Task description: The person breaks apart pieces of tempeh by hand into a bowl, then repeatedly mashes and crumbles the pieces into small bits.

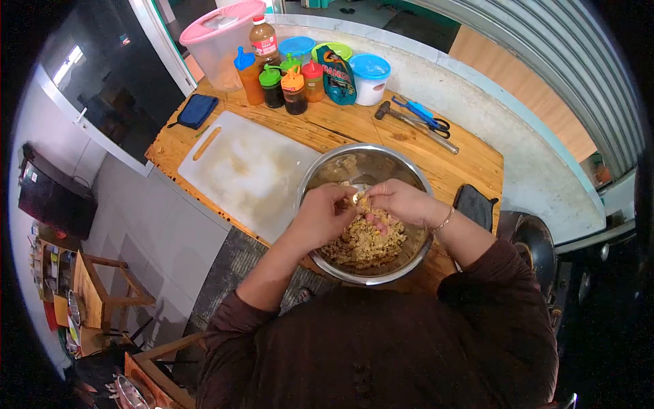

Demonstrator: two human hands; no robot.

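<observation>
A large steel bowl [410, 267] stands on the wooden table, holding a crumbly tan food mixture [364, 249]. Above the mixture, inside the rim, my left hand [325, 215] and my right hand [403, 202] meet at the fingertips. Both are closed in a pinch around a small pale white-and-yellow piece [358, 198], whose kind I cannot make out. Some fingertips of my right hand hang just over the mixture. Left of the bowl lies a stained white cutting board [238, 170], close against the bowl's side.
Sauce bottles [294, 90], a teal pouch [338, 78], lidded tubs [370, 80] and a pink-lidded bin [219, 51] line the table's back. A hammer [415, 126] and blue-black scissors [426, 116] lie at the back right. Dark cloth pads [197, 110] sit at both ends.
</observation>
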